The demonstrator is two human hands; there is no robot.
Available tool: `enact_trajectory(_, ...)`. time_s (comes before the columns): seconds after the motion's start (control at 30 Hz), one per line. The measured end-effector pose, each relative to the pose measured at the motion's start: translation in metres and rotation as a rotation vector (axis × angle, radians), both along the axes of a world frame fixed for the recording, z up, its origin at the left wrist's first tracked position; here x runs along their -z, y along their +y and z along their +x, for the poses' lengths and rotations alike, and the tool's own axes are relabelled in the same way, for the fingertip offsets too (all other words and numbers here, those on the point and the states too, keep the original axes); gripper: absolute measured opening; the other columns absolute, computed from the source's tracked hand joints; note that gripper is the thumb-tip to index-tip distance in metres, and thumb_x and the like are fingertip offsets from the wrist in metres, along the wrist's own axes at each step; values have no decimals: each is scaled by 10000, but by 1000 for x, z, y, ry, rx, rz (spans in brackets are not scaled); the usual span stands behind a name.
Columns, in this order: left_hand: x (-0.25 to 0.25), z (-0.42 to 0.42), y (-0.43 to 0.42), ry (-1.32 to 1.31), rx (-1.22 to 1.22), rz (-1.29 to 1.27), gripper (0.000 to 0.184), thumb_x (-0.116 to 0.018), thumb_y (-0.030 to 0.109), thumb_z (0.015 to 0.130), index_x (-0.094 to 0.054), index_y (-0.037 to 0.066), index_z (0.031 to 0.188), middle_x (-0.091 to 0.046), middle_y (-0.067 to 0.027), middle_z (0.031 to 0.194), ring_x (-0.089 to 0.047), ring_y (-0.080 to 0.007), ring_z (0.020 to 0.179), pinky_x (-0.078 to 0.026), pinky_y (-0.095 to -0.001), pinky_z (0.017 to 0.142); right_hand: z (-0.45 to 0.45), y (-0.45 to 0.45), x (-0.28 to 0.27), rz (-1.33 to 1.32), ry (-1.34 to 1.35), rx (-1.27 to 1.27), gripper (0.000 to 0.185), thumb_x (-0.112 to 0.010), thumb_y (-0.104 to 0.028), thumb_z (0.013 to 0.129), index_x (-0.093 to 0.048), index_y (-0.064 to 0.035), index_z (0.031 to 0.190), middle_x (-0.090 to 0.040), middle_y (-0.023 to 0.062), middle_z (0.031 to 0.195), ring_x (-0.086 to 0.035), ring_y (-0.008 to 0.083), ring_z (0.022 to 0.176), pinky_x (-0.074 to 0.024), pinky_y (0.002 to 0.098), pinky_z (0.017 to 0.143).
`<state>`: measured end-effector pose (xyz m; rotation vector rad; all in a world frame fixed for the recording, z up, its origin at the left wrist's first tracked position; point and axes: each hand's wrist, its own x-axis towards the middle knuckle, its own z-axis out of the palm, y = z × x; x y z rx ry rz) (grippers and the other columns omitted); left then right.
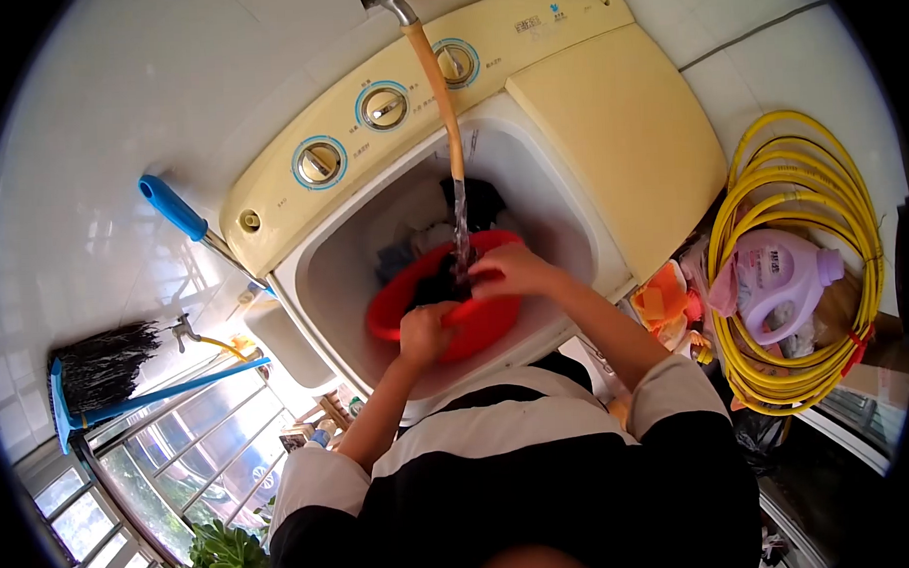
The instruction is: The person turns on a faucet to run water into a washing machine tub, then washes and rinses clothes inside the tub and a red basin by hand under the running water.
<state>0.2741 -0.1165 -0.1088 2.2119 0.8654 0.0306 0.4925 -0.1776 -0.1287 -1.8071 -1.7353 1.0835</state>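
Note:
A red plastic basin [486, 330] sits in the open tub [343, 253] of a cream washing machine, tilted. Dark cloth [437, 285] lies inside the basin. My left hand [426, 333] is closed around the near-left rim. At the right side, my right hand [516, 272] is closed over the rim, its fingertips pointing inward beside the water. An orange-tan hose [438, 94] on a metal tap pours a stream of water [461, 219] into the basin. Behind it, more clothes [482, 205] lie in the tub, partly hidden.
Round control knobs [383, 106] line the machine's back panel. A closed cream lid [620, 138] covers its right side. Farther right hang a coiled yellow hose [752, 188] and a lilac detergent bottle [790, 277]. At left are a blue-handled mop [177, 209] and a black-bristled broom [102, 366].

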Motion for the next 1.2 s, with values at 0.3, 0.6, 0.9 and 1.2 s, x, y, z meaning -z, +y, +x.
enact_trajectory(0.3,30,-16,45,185,-90,-1056,431,-613,366,752,-563,86,1076,-579,-144,1040,-549,-261,955,-420,-336,796,-33,-11,-5,56,-207,-360,325,-716,-225,519,-600,-134,808,-577,30,837,-539,231,865,-422,393,748)
enact_trajectory(0.6,146,41,50,347,762,583,430,-480,276,801,-439,115,1197,-306,-161,1322,-292,-408,1197,-394,-517,834,-46,-36,-9,134,-200,-247,153,-639,-152,590,-562,-117,718,-560,10,776,-535,210,793,-435,344,643)
enact_trajectory(0.9,235,26,75,440,231,-158,414,-550,133,715,-511,166,1126,-372,-175,1240,-387,-330,1098,-418,-437,821,-49,-33,-13,106,-181,-178,101,-601,-138,630,-572,-134,727,-558,-7,794,-523,174,824,-411,315,672)
enact_trajectory(1.2,164,8,104,536,12,-809,393,-578,136,723,-479,38,1091,-518,-203,1082,-493,-285,1028,-360,-348,894,-48,-32,-13,137,-146,-205,62,-549,-94,641,-545,-137,685,-536,-6,761,-509,180,806,-396,320,679)
